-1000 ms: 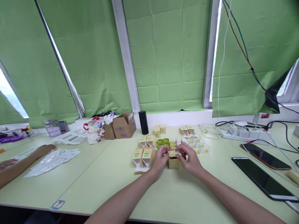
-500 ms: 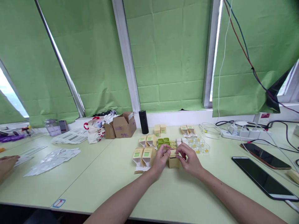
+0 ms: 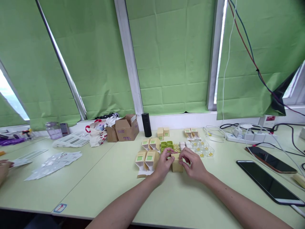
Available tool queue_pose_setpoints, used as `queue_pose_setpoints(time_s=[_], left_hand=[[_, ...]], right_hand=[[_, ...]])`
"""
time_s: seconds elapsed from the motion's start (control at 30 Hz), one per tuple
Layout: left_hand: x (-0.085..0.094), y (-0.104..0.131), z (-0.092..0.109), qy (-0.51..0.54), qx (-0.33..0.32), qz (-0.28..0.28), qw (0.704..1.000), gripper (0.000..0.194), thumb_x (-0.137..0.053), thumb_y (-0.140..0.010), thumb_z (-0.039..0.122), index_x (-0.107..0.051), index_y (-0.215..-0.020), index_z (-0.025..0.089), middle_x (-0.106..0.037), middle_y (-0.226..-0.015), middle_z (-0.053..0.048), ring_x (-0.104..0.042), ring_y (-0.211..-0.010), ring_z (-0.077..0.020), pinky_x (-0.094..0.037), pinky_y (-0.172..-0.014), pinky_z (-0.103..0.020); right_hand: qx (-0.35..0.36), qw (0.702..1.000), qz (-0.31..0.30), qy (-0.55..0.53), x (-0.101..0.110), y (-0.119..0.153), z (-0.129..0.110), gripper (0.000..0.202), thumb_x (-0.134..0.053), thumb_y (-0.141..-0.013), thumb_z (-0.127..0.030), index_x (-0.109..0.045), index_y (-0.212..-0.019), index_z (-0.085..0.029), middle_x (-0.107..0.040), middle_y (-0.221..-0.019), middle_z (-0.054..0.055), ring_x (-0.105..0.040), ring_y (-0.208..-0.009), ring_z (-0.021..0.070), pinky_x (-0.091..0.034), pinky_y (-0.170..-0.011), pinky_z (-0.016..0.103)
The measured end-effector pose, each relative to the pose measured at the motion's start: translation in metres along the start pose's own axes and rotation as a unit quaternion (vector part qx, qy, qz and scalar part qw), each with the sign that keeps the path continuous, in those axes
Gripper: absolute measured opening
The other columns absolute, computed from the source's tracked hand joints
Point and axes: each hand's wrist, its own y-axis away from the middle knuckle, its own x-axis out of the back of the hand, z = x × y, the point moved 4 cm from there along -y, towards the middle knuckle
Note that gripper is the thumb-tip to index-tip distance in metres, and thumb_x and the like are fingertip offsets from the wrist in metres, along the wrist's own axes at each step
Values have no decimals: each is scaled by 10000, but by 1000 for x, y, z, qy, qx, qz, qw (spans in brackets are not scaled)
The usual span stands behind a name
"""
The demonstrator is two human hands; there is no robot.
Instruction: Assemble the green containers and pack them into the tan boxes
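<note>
Box (image 3: 177, 166), small and tan, sits on the bench (image 3: 166, 200) between my hands. My left hand (image 3: 163, 163) touches its left side, pinching or not I can't tell; my right hand (image 3: 193, 163) pinches its upper right edge. Open cartons (image 3: 151, 158) crowd the left; green cups (image 3: 169, 143) sit behind.

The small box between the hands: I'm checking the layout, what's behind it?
Beyond the small box, small yellow pieces show, with green containers to their left and pale pieces to their right. Whatever the box and fingers cover is hidden.
</note>
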Motion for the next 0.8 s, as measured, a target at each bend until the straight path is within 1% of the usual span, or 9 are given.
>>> queue_pose_setpoints(time_s=[0.1, 0.2, 0.37, 0.57, 0.8], left_hand=[[0, 0, 1, -5, -6, 0, 1000, 299, -688, -843, 299, -569, -1107, 222, -668, -1174, -95, -626, -1133, -272, -460, -954, -365], [1, -1, 0, -8, -6, -5, 1000, 307, -670, -842, 277, -566, -1125, 221, -672, -1177, -96, -629, -1131, -270, -462, -950, -361], [1, -1, -2, -20, -7, -1, 1000, 311, -665, -832, 255, -569, -1126, 223, -665, -1218, -98, -627, -1144, -269, -459, -944, -355], [1, -2, -4, -21, -11, -6, 1000, 305, -658, -832, 240, -567, -1122, 227, -671, -1199, -96, -627, -1135, -269, -464, -906, -347], [3, -2, -5, -54, -24, -8, 998, 323, -652, -833, 230, -571, -1145, 230, -673, -1207, -90, -635, -1139, -269, -455, -915, -350]], right_hand=[[11, 1000, -14, 20, 0, 0, 1, 163, -603, -847, -97, -581, -941, -228, -575, -896, 18, -521, -688, 155, -402, -613, 280], [17, 999, -18, 32, 0, 1, 2, 179, -605, -836, -90, -580, -945, -230, -586, -899, 17, -529, -687, 154, -397, -605, 275], [31, 999, -13, 34, 0, 0, 1, 163, -593, -849, -84, -575, -921, -228, -578, -854, 9, -527, -683, 155, -388, -598, 270], [33, 999, -8, 34, 0, -1, -1, 145, -586, -859, -80, -579, -886, -222, -572, -806, 5, -508, -669, 154, -376, -592, 272], [32, 999, -5, 31, -2, 0, 3, 136, -589, -863, -89, -599, -819, -217, -570, -736, -5, -493, -625, 148, -365, -583, 271]])
